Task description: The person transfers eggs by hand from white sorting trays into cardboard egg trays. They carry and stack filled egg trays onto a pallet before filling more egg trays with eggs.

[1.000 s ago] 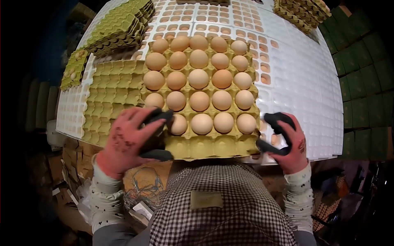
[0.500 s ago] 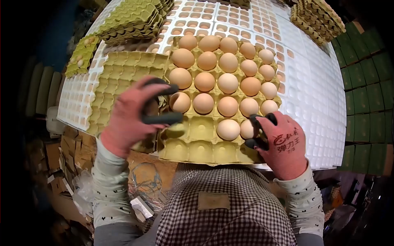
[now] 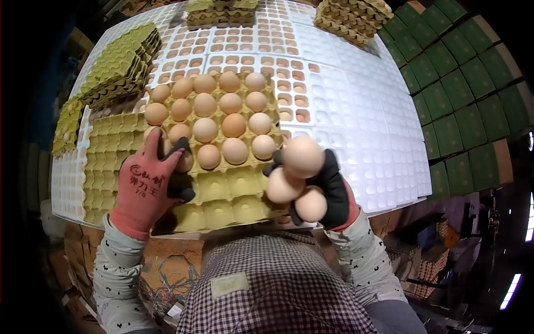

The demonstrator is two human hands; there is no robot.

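My right hand, in a pink glove with black fingertips, is closed around three brown eggs, held above the right edge of a yellow-green egg tray. My left hand, gloved alike, reaches over the tray's left side. Its fingers curl about an egg that still sits among the others and is partly hidden by the glove. Brown eggs fill the tray's far rows, while the near two rows show bare cups.
A second egg tray lies at the left. Stacks of trays stand farther back, over white panels with rounded pockets, many holding eggs. Green boxes are piled at the right. A checked apron is at the near edge.
My right hand has lifted eggs out of the near row and turned over with three in it. My left hand has come down onto the tray's left eggs. The view has shifted right.
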